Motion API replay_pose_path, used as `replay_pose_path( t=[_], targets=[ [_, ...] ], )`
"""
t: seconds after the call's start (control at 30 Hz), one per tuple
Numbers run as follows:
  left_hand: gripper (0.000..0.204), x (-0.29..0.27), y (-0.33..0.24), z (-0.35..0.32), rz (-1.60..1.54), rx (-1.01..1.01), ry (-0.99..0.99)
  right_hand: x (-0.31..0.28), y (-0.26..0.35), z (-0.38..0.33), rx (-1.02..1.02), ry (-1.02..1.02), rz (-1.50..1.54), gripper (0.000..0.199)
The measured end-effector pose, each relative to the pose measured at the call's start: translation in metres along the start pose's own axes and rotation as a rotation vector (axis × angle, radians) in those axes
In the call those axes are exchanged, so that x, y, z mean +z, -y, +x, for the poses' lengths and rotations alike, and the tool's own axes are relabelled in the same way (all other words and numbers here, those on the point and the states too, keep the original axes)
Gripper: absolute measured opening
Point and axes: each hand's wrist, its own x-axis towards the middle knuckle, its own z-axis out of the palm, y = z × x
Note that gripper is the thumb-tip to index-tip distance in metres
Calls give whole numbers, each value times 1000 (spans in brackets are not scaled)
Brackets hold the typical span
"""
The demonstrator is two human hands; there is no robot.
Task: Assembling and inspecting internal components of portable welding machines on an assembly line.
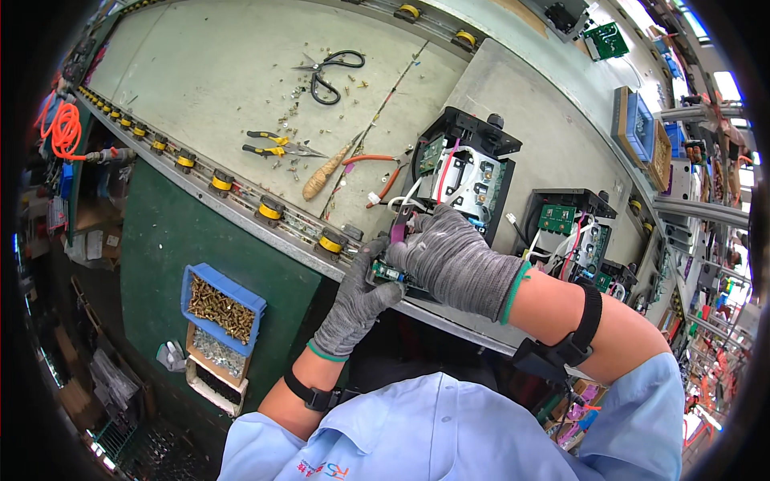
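Both my hands wear grey knit gloves and meet at the bench's near edge. My left hand is closed round a small green circuit board, its fingers hiding part of it. Just above it, my right hand has its fingers bent together beside a small purple piece; what they pinch is hidden. White wires run from there to an open black housing, which holds circuit boards, pale metal parts and a pink-red wire. The housing stands just beyond my right hand.
Black-handled scissors, yellow-black pliers, orange-handled pliers and a wrapped-handle tool lie among scattered screws. Another open housing stands to the right. A blue bin of brass-coloured fasteners sits lower left. Yellow rollers line the bench edge.
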Motion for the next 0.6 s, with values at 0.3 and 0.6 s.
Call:
replay_pose_path(
  t=[0.3,0.6],
  targets=[
    [86,1,2,1,-14,53,9,-11,4,9,49,99,16,31],
    [86,-2,8,-6,-98,48,5,-14,5,29,98,223,201,28]
  ],
)
